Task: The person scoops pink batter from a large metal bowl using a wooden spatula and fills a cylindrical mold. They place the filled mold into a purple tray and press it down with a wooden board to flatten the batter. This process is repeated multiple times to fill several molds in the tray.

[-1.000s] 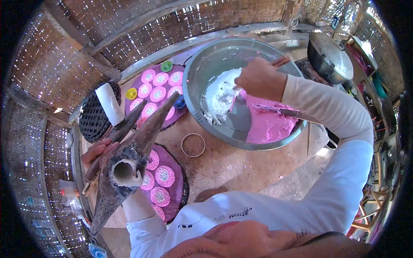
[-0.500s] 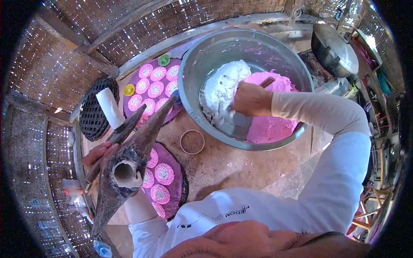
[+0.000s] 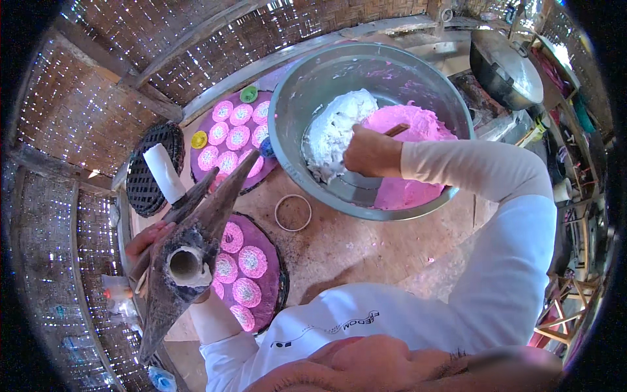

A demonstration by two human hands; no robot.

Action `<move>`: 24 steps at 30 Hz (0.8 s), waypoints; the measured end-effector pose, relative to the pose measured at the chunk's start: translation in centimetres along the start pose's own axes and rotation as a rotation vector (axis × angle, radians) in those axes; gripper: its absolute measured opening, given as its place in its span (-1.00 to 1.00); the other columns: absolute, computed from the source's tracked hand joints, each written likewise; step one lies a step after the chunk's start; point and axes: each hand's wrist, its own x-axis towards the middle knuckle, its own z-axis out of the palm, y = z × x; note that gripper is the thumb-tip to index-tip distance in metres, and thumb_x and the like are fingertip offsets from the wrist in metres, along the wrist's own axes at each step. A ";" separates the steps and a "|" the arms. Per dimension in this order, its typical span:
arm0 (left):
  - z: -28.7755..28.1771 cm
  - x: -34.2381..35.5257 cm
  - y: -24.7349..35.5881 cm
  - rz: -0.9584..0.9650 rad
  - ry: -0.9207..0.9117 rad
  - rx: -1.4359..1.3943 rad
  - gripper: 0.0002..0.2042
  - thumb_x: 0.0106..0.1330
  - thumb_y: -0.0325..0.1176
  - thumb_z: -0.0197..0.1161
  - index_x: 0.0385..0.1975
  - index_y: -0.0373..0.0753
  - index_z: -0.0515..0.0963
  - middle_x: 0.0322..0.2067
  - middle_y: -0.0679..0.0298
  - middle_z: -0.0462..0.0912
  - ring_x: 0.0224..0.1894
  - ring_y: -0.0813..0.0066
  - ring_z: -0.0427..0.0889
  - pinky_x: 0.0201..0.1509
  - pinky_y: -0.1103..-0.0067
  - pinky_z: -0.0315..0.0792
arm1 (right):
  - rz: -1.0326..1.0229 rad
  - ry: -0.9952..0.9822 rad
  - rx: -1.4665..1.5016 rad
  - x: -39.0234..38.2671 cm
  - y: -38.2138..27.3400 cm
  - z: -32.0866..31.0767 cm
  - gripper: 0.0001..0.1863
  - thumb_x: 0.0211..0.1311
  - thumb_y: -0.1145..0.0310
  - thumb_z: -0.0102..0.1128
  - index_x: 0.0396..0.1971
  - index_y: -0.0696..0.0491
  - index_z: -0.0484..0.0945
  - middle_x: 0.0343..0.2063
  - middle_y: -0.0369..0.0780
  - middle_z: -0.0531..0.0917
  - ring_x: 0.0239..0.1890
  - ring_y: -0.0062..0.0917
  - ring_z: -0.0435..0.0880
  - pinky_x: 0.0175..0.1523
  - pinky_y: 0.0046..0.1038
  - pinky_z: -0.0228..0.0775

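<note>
In the big grey metal basin [image 3: 297,171], a mound of white dough [image 3: 338,127] lies against pink dough [image 3: 418,127]. My right hand [image 3: 373,153] is closed around a tool with a brown wooden handle [image 3: 397,130], at the near edge of the white dough; the tool's working end is hidden. At the left, my left hand [image 3: 149,239] grips a dark wooden press [image 3: 166,264] with a round opening in its middle. A white cylinder [image 3: 163,171] joined to a wooden bar [image 3: 194,191] leans beside it. Part of my left hand is hidden behind the press.
Pink-and-white lacy rounds lie on two round purple mats, one far [image 3: 251,163] and one near [image 3: 266,268]. A thin ring [image 3: 292,213] rests on the tabletop [image 3: 339,251]. A black woven tray [image 3: 140,186] stands at the left, and a lidded pot [image 3: 506,68] at the far right.
My right hand has shifted slightly left over the white dough's edge with the tool. My left hand still holds the press. The whole view has moved a little.
</note>
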 end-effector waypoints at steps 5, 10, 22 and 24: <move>-1.6 0.0 -0.4 0.018 0.037 0.014 -0.65 0.12 -0.15 0.21 -0.31 -0.36 0.44 -0.38 0.09 0.45 -0.28 0.32 0.54 -0.21 0.46 0.50 | 0.099 0.037 -0.013 -1.3 0.9 -2.2 -0.84 0.02 0.27 0.05 -0.66 -0.11 0.55 -0.69 -0.34 0.59 -0.60 -0.54 0.56 -0.34 -0.41 0.17; -1.5 -0.8 -0.4 -0.197 0.052 -0.144 -0.63 0.11 -0.13 0.21 -0.34 -0.37 0.40 -0.34 0.05 0.46 -0.26 0.35 0.53 -0.22 0.50 0.51 | 0.058 0.168 -0.050 2.8 0.7 -0.6 -0.84 -0.01 0.30 0.07 -0.70 -0.10 0.57 -0.69 -0.35 0.59 -0.61 -0.55 0.56 -0.32 -0.39 0.20; -1.8 0.6 0.4 0.011 -0.005 0.123 -0.69 0.05 -0.26 0.31 -0.39 -0.36 0.43 -0.40 0.19 0.41 -0.34 0.39 0.51 -0.24 0.54 0.48 | 0.123 0.153 -0.039 -0.1 -0.1 -1.5 -0.83 -0.05 0.26 0.09 -0.72 -0.08 0.57 -0.72 -0.34 0.58 -0.66 -0.56 0.52 -0.38 -0.45 0.12; -1.9 0.7 0.5 0.073 -0.038 0.252 -0.68 0.03 -0.25 0.33 -0.40 -0.37 0.42 -0.41 0.18 0.42 -0.34 0.39 0.51 -0.23 0.54 0.47 | 0.104 0.134 -0.032 0.9 -0.1 -1.3 -0.83 -0.04 0.28 0.08 -0.72 -0.08 0.57 -0.72 -0.35 0.57 -0.66 -0.56 0.52 -0.39 -0.45 0.13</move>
